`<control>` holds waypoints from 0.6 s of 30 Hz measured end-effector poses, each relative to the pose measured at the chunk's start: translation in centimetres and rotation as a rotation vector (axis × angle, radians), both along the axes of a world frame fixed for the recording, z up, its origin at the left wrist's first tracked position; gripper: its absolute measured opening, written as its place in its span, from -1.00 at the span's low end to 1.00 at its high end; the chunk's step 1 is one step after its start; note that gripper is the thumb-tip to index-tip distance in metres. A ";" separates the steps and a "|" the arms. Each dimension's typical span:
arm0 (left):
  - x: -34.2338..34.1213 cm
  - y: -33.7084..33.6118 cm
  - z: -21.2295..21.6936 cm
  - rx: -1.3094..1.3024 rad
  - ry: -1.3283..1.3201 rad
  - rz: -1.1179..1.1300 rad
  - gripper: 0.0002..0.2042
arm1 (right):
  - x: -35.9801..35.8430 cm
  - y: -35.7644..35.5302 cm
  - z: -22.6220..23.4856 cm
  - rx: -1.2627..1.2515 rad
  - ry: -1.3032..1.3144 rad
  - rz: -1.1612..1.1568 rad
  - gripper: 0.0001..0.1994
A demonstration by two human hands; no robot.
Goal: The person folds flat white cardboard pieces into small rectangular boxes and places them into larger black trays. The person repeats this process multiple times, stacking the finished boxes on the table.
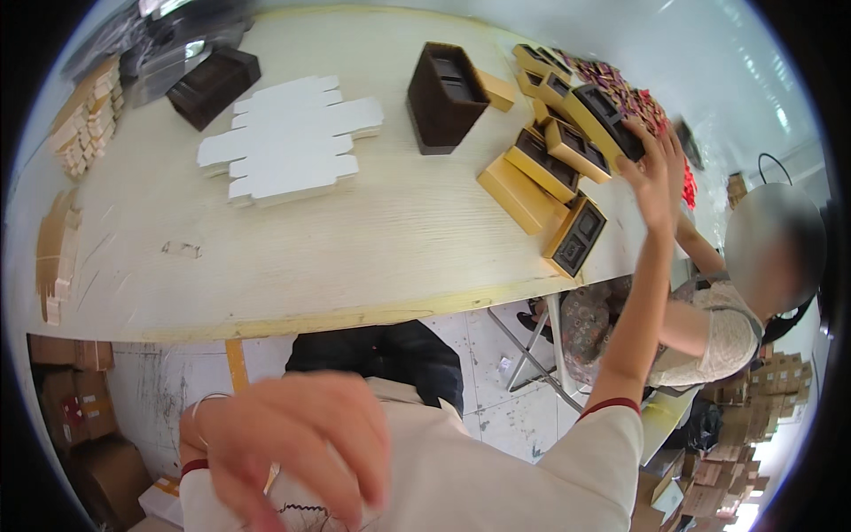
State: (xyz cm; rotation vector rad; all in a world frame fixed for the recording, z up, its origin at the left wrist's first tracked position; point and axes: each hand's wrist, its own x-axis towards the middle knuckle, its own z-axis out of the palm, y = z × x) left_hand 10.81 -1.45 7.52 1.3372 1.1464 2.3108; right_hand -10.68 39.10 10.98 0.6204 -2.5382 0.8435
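Observation:
My right hand (pixel 654 168) reaches out to the far right of the table, its fingers round the end of a gold box (pixel 589 124) with a black moulded insert, tilted above a pile of similar boxes. Below it in that pile lie more gold boxes with black inserts, such as one near the front (pixel 578 235), and a plain gold box (pixel 523 193). My left hand (pixel 301 434) is raised close in front of my chest, blurred, with fingers loosely bent and apart from the thumb. Nothing shows in it.
A stack of flat white carton blanks (pixel 288 142) lies mid-table. Stacked dark trays (pixel 448 97) stand near it; another dark stack (pixel 213 87) lies farther left. Small wrapped pieces (pixel 620 84) are heaped at the back right. A co-worker (pixel 709 328) sits at the right, arm reaching in.

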 end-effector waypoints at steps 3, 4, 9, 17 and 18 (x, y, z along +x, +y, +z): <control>1.1 2.4 2.3 0.417 -0.008 -0.053 -0.69 | -2.0 1.6 0.5 -0.147 -0.409 0.137 -0.37; 1.9 3.3 2.4 0.539 -0.004 -0.017 -0.68 | -3.3 2.7 -0.1 -0.107 -0.470 0.119 -0.37; 4.6 3.6 2.2 0.735 -0.009 0.201 -0.61 | -2.4 2.5 -1.9 0.230 0.151 -0.012 -0.49; 2.3 2.7 1.8 0.721 0.372 0.380 -0.58 | 4.7 -18.8 -6.8 0.301 0.207 0.493 -0.61; 2.2 2.5 1.9 0.714 0.370 0.368 -0.58 | 4.4 -20.7 -7.7 0.304 0.199 0.548 -0.61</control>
